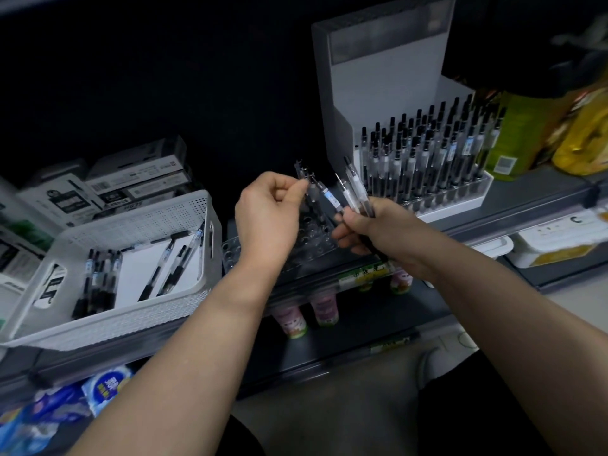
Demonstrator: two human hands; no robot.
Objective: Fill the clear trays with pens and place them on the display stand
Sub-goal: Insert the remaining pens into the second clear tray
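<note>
A clear tray (312,240) with rows of round holes lies on the shelf between my hands. My left hand (268,213) pinches the top of a pen (307,182) standing in the tray. My right hand (371,225) grips a bundle of several clear pens (353,189) with black tips, fanned upward. The white display stand (378,93) stands at the back right, its trays packed with upright pens (427,153). A white perforated basket (131,258) at the left holds more loose pens (98,281) and white paper.
Black-and-white boxes (108,189) are stacked behind the basket. Yellow and green bottles (543,133) stand right of the stand. Pink cups (324,307) sit on the shelf below, and blue packets (65,399) lie at the lower left. The shelf edge (493,218) carries price labels.
</note>
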